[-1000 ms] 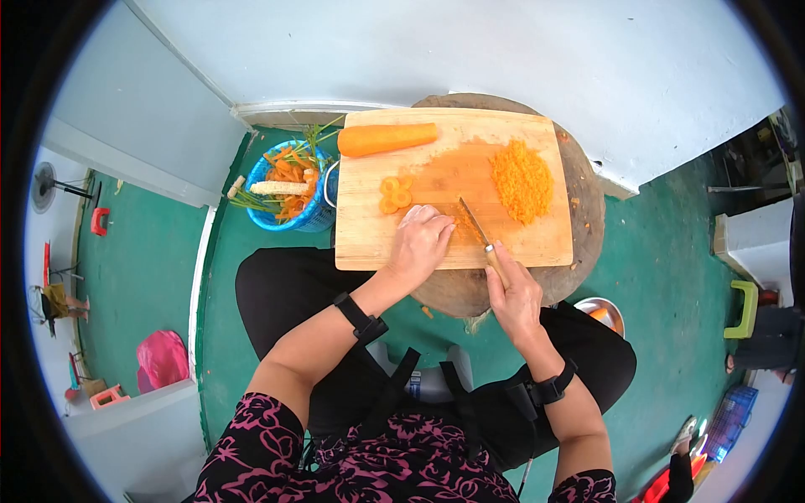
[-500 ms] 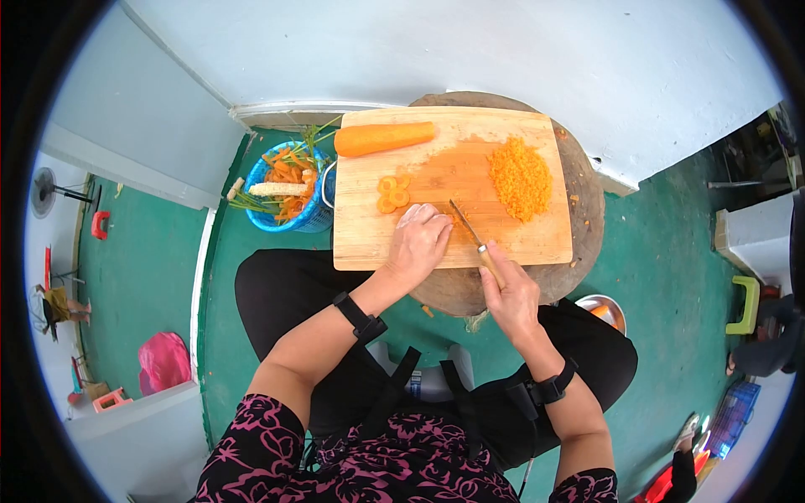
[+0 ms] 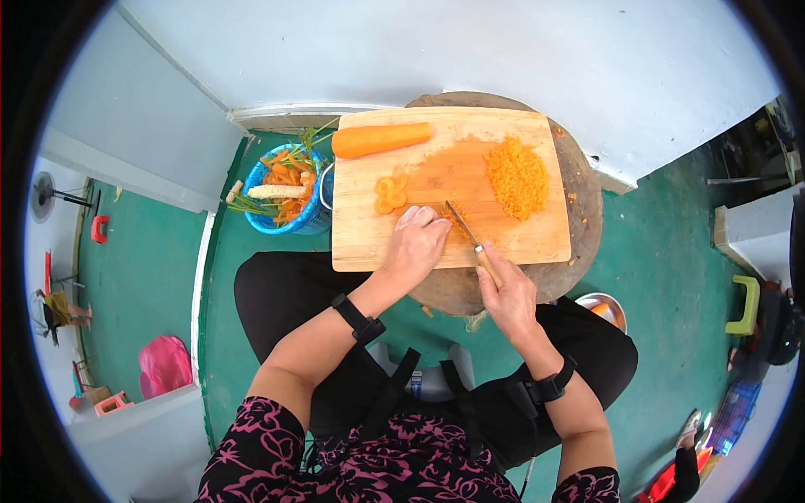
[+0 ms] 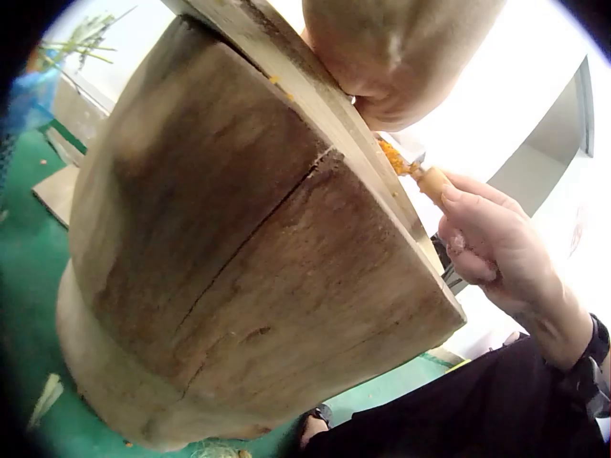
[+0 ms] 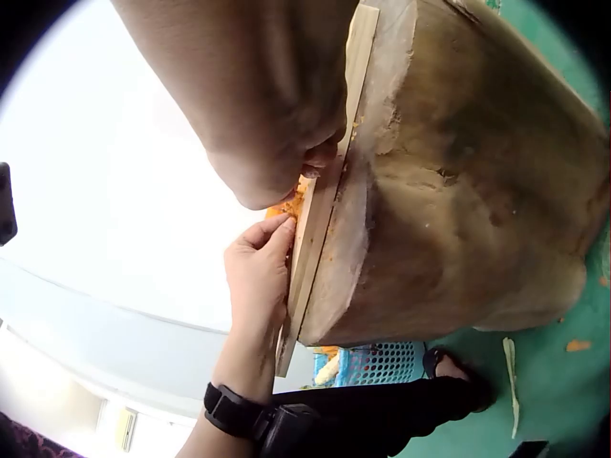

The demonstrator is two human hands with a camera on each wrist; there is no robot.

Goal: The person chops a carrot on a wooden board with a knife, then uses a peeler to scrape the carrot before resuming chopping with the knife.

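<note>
My right hand [image 3: 510,292] grips the wooden handle of a knife [image 3: 466,225], whose blade points away and to the left over the wooden cutting board [image 3: 360,239]. Close beside the blade, my left hand [image 3: 415,243] has its fingers bent, with fingertips and thumb gathered at small cut carrot pieces [image 3: 457,216]. In the right wrist view, the left fingertips [image 5: 282,224] meet at the board, right by orange bits. Several carrot slices [image 3: 390,194] lie beyond the left hand. A heap of minced carrot [image 3: 518,178] sits at the board's right, and a peeled carrot [image 3: 381,140] along its far left edge.
The board lies on a thick round wooden block [image 3: 585,210]. A blue basket [image 3: 314,220] of peelings and a corn cob stands left of it. A metal bowl [image 3: 619,312] with carrot inside is by the right knee. A wall [image 3: 470,50] rises behind the block.
The right hand has brought the knife slightly left, so its blade is nearer the left fingertips. The left hand stays at nearly the same spot on the board.
</note>
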